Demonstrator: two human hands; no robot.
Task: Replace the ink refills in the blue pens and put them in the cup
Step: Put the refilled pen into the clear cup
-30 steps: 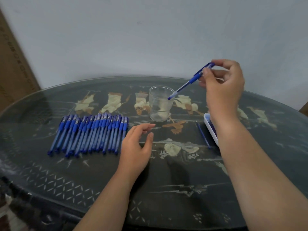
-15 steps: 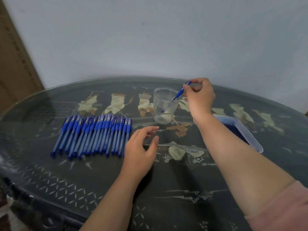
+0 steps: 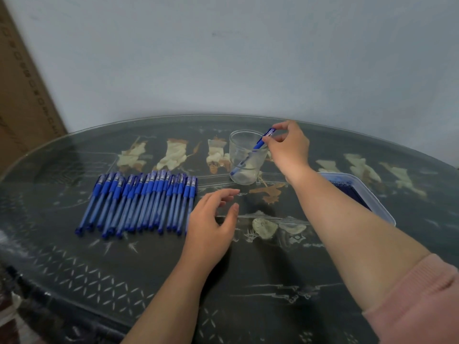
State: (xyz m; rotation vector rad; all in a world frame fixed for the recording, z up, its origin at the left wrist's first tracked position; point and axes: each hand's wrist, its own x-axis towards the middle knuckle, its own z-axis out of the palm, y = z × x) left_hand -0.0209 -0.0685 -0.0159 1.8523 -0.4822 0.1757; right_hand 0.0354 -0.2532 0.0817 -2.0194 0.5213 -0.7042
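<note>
Right hand (image 3: 288,147) pinches the pen (image 3: 250,155) by its cap, tip at the floor of the cup (image 3: 246,157), upper centre. Release gently; avoid tipping it. Left hand (image 3: 211,219) hovers, fingers apart, beside the pens (image 3: 139,202) at left.

Light: dim, cool, being spread evenly. Shadow: a soft one is being cast on the table (image 3: 260,274) just right of the fingers of the left hand (image 3: 211,220). Glare: a pale sheen is being reflected beyond the fingers of the right hand (image 3: 289,148). Blur: the pen (image 3: 260,144) pinched there is being softened. Distortion: the rim far beyond the fingers is being bowed; corners are being smeared.
</note>
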